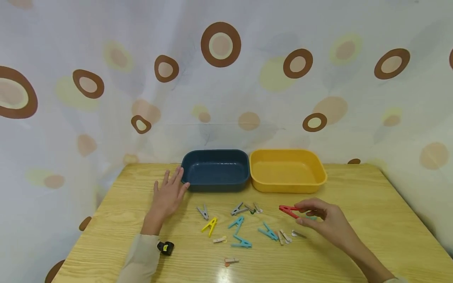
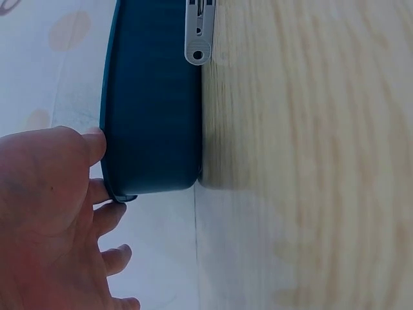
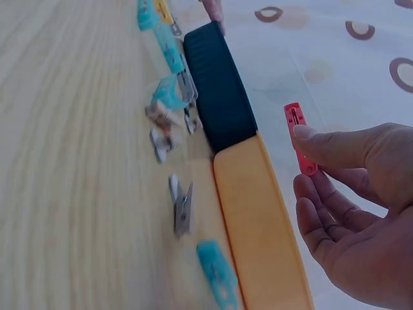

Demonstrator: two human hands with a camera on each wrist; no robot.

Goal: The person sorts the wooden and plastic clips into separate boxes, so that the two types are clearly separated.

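Note:
My right hand [image 1: 327, 220] pinches a red clothespin [image 1: 284, 208] between thumb and fingers, held above the right side of the table; the right wrist view shows this red clothespin [image 3: 294, 115] close up. My left hand [image 1: 168, 196] has its fingers spread, with thumb and fingertips touching the left end of the dark blue bin [image 1: 219, 188]. In the left wrist view the thumb rests at the rim of that bin [image 2: 151, 129]. Beside it stands a yellow bin [image 1: 288, 189]. A light blue clothespin [image 1: 311, 217] lies partly hidden behind my right hand.
Between the hands lie several light blue clothespins [image 1: 242, 243], a yellow clothespin [image 1: 209, 226], grey clothespins [image 1: 238, 209] and small wooden clips [image 1: 231, 260]. A black object with a yellow label [image 1: 165, 247] sits by the left sleeve. A patterned cloth [image 1: 226, 98] hangs behind the bins.

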